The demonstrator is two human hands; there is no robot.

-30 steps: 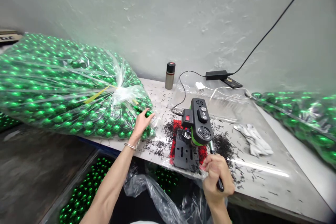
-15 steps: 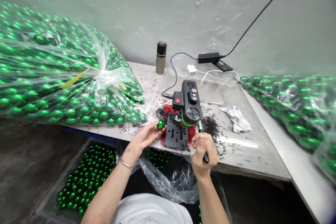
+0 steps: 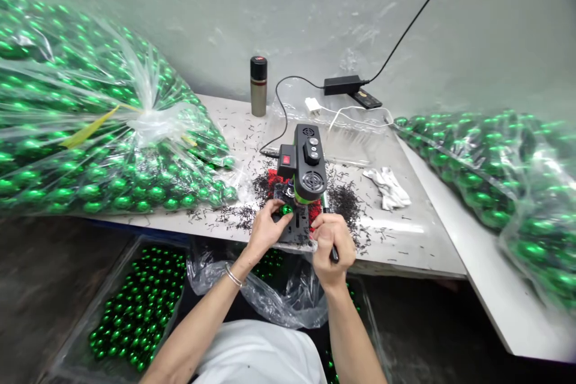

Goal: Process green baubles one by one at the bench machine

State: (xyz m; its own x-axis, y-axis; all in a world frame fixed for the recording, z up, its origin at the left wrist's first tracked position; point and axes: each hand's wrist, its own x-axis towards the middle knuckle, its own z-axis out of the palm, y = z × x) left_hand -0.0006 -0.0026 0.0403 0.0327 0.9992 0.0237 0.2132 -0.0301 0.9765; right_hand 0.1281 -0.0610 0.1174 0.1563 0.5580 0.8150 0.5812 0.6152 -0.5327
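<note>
A shiny green ball (image 3: 287,209) is pinched between the thumb and fingers of my left hand (image 3: 269,225). It sits at the front of a small black bench drill press (image 3: 310,159), just above the slotted base plate (image 3: 296,229). My right hand (image 3: 333,246) is wrapped round the black-gripped lever (image 3: 334,254) on the machine's right side. The machine's head overhangs the spot beside the ball, so the tool tip is hard to make out. Red material (image 3: 315,210) and black shavings (image 3: 344,204) surround the base.
Tied clear bags of green balls lie at left (image 3: 112,156) and right (image 3: 486,174). Behind the machine are a bottle (image 3: 258,87), a power adapter (image 3: 344,84) and a clear plastic tray (image 3: 351,147). White gloves (image 3: 388,188) lie to the right. Below the table's edge stands a bin of balls (image 3: 139,306).
My left hand has brought the green ball right, from beside the base plate to under the machine's head. My right hand keeps its hold on the lever. The view has shifted slightly.
</note>
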